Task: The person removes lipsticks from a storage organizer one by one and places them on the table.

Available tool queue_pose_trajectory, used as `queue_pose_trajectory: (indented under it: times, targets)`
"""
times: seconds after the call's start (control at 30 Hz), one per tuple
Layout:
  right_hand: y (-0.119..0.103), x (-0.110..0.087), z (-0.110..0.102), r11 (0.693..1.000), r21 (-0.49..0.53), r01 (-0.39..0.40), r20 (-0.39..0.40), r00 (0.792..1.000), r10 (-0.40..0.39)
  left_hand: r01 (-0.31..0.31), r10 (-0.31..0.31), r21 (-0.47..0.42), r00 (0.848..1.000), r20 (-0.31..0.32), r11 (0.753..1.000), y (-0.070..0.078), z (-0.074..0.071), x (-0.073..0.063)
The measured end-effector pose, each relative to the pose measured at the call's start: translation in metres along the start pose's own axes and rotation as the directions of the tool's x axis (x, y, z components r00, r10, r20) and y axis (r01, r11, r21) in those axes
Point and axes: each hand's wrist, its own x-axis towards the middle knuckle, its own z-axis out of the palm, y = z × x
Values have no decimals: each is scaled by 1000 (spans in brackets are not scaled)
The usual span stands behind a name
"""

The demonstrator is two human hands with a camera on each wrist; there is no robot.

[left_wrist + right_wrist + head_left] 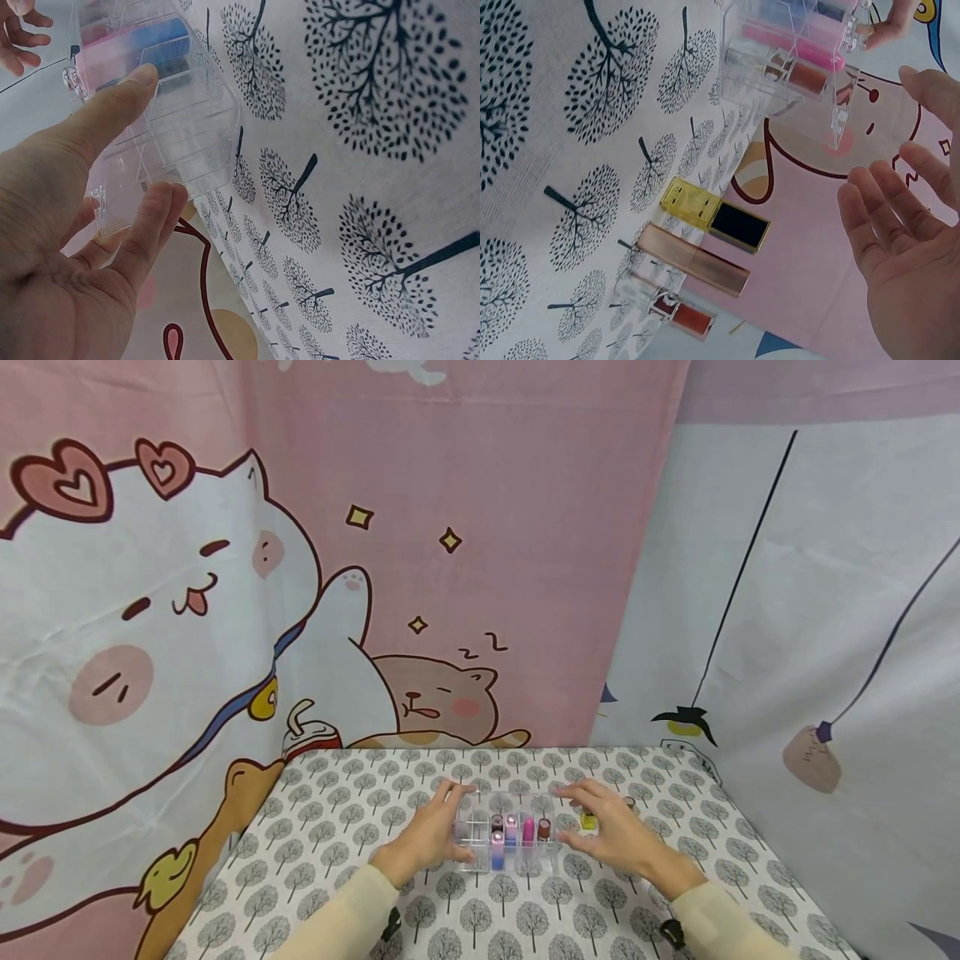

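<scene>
A clear lipstick organizer (475,833) stands on the tree-print cloth, with several lip products in its compartments. Among them are pink-to-blue tubes (135,52), a bright pink one (528,829) and a clear tube with a brownish-red part (808,77). My left hand (429,833) grips the organizer's left end, thumb at the front and fingers around the side and back. Beside the right end, my right hand (618,831) is held with its fingers spread and relaxed; the right wrist view shows it apart from the organizer, holding nothing.
Right of the organizer stand a yellow tube with a black part (694,204), a rose-gold tube (694,259) and a clear tube with a red-brown part (694,320). A cartoon-print curtain (540,568) hangs behind the table (360,843).
</scene>
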Motion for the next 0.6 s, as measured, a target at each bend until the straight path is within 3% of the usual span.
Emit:
queue_pose_trajectory:
  times: [0.17, 0.6]
  targets:
    - [-6, 2, 4, 1000, 17, -15, 26, 1000, 15, 8, -8, -3, 1000, 3, 1000, -1, 1, 0]
    - [-15, 8, 15, 998, -11, 61, 60, 996, -60, 8, -8, 5, 1000, 3, 1000, -2, 3, 1]
